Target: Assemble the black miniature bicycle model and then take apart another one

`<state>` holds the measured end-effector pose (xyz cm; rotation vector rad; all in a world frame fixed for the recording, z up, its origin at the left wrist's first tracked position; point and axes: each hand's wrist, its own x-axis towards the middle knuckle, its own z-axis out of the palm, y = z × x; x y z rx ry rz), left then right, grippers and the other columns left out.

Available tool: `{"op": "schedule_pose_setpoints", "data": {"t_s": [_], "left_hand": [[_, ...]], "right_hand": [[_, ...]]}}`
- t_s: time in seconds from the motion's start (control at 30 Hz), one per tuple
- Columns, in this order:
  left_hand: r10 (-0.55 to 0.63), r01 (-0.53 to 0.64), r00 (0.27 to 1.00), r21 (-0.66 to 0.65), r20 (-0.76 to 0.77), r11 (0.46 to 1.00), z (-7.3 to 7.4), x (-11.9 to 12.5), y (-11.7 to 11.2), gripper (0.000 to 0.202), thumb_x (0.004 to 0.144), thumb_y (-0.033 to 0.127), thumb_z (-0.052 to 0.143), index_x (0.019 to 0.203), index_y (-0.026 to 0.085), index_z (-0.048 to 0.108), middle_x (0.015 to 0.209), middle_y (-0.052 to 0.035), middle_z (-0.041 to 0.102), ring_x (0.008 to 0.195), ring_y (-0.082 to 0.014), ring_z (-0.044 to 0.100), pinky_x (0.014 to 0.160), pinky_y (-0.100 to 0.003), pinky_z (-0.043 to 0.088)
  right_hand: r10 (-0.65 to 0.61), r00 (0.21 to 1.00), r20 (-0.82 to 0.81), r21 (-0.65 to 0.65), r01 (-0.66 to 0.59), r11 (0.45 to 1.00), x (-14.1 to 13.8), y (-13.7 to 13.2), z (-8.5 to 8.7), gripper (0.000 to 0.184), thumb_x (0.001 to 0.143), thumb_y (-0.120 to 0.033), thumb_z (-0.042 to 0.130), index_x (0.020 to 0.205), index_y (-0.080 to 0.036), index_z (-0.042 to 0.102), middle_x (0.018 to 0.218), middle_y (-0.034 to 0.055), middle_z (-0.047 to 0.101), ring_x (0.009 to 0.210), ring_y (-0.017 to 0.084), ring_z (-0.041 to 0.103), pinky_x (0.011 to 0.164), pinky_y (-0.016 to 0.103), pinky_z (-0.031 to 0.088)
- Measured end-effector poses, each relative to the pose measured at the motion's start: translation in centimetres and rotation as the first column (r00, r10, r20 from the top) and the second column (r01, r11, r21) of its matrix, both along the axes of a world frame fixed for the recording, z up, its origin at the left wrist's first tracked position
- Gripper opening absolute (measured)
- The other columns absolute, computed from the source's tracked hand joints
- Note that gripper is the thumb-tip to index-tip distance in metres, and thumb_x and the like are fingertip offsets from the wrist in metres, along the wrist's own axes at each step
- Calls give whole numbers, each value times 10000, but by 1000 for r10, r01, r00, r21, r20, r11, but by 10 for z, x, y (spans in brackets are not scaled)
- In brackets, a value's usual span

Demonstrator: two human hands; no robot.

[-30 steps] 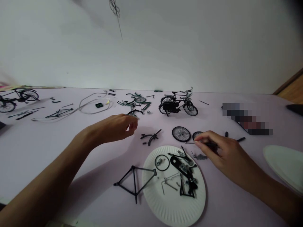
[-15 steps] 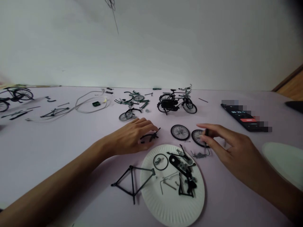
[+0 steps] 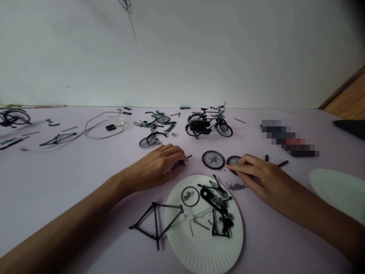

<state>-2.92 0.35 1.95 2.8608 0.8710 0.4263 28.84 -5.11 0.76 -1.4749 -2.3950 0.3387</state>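
My left hand (image 3: 158, 167) lies on the pale table with its fingers curled round a black curved mudguard part (image 3: 180, 163). My right hand (image 3: 256, 176) rests on the table beside a small spoked wheel (image 3: 233, 161), fingers pressed together; whether they grip anything is hidden. A second spoked wheel (image 3: 213, 159) lies between the hands. Just below them sits a white paper plate (image 3: 182, 236) with several small black and silver model bicycle parts. A black triangular frame (image 3: 154, 222) leans on the plate's left rim. A small silver part (image 3: 236, 186) lies under my right fingers.
An assembled black model bicycle (image 3: 208, 123) stands further back. Green bicycle parts (image 3: 156, 120) and a wheel (image 3: 146, 142) lie left of it, with a cable loop (image 3: 104, 127) beyond. A phone (image 3: 288, 139) lies at right, another paper plate (image 3: 339, 190) at the right edge.
My left hand came back from the far wheel and closed on the mudguard part. My right hand lowered onto the table beside the small wheel.
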Motion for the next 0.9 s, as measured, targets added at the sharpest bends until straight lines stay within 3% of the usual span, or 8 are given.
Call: {"op": "schedule_pose_setpoints", "data": {"t_s": [0.17, 0.27, 0.43, 0.6, 0.9], "left_hand": [[-64, 61, 996, 46, 67, 997, 1, 10, -8, 176, 974, 173, 519, 1117, 177, 622, 1183, -95, 627, 1082, -213, 552, 943, -366, 432], [-142, 138, 987, 46, 75, 989, -1, 19, -14, 123, 978, 185, 529, 1036, 170, 636, 1140, -90, 640, 1047, -202, 563, 906, -347, 431], [-184, 183, 981, 27, 54, 983, -5, 31, -17, 109, 981, 235, 546, 976, 158, 624, 1114, -85, 641, 997, -196, 565, 866, -350, 416], [-190, 189, 980, 27, 51, 982, -7, 40, -17, 77, 970, 211, 565, 960, 158, 621, 1121, -76, 641, 1007, -202, 560, 854, -347, 401], [-205, 201, 975, 49, 89, 978, -7, 44, -21, 132, 986, 144, 483, 919, 142, 597, 1059, -77, 648, 945, -186, 565, 824, -347, 387]], "right_hand": [[1, 999, 33, 47, -3, 999, 5, -1, 4, 346, 958, -200, 448, 1235, -267, 644, 1189, 60, 604, 980, 209, 656, 844, 373, 539], [69, 997, 37, 84, -72, 994, 3, -5, 8, 360, 926, -174, 480, 1240, -281, 618, 1236, 54, 597, 1089, 232, 618, 921, 401, 518], [188, 977, 100, 89, -197, 976, -3, -15, 8, 358, 873, -220, 586, 1215, -322, 613, 1170, 34, 637, 1057, 253, 624, 890, 427, 532], [210, 971, 118, 6, -212, 977, -7, -14, 5, 257, 937, -202, 519, 1151, -293, 626, 1071, 39, 652, 942, 228, 644, 823, 421, 540], [199, 980, 27, 38, -200, 979, -11, -11, 3, 340, 926, -148, 531, 1238, -276, 574, 1138, 49, 643, 1064, 227, 612, 922, 406, 511]]}}
